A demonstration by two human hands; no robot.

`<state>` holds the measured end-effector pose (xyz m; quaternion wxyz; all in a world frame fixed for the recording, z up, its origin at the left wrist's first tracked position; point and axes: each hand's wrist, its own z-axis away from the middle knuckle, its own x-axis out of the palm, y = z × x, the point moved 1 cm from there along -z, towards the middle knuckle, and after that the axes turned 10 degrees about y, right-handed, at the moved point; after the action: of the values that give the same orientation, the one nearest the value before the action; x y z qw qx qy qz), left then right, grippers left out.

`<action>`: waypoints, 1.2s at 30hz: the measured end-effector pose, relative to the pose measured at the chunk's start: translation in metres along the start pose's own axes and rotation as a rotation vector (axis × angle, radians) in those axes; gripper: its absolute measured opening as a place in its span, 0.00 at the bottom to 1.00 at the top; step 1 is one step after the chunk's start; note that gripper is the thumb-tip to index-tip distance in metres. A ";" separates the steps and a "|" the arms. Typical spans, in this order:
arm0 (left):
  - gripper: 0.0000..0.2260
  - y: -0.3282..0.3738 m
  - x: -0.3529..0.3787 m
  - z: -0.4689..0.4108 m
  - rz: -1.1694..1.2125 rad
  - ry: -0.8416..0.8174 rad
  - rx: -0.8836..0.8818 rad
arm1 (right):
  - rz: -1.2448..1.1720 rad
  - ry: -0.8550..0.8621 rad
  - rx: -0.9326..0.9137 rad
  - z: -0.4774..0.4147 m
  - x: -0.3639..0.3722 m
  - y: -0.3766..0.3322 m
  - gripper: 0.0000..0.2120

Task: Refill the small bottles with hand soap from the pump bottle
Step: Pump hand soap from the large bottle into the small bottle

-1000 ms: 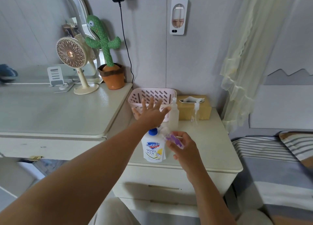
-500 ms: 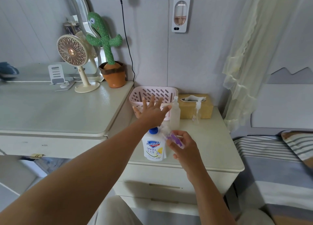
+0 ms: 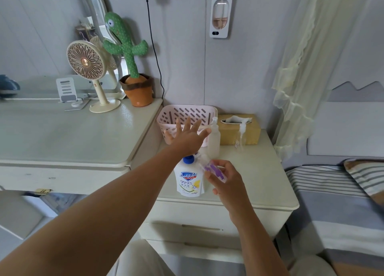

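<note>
A white hand-soap pump bottle (image 3: 188,180) with a blue collar stands near the front of the white nightstand (image 3: 259,184). My left hand (image 3: 187,137) rests flat on top of its pump, fingers spread. My right hand (image 3: 223,179) holds a small clear bottle with a purple label (image 3: 209,167), tilted, its mouth up against the pump spout. A second small frosted bottle (image 3: 214,141) stands upright just behind. A loose clear pump head (image 3: 241,137) stands to its right.
A pink slotted basket (image 3: 187,113) and a tan tissue box (image 3: 239,129) sit at the nightstand's back. The dresser (image 3: 72,134) on the left carries a fan, a phone stand and a cactus toy. A striped bed (image 3: 336,192) lies at the right.
Both hands and the bottles keep the same positions; only the camera view has shifted slightly.
</note>
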<state>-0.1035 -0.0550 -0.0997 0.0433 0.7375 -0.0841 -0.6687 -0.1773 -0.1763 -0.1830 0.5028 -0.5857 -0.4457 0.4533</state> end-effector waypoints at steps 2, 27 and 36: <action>0.21 0.004 -0.008 0.004 0.006 -0.008 0.025 | -0.004 0.001 -0.005 -0.001 -0.001 -0.002 0.14; 0.21 -0.001 0.006 0.001 0.049 -0.046 -0.043 | 0.003 0.021 0.015 0.005 0.001 0.003 0.14; 0.22 -0.005 0.008 -0.004 0.080 0.003 -0.039 | 0.005 0.018 0.000 0.004 0.001 0.001 0.14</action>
<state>-0.0986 -0.0518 -0.1079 0.0846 0.7336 -0.1004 -0.6667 -0.1810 -0.1745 -0.1845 0.5056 -0.5908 -0.4399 0.4491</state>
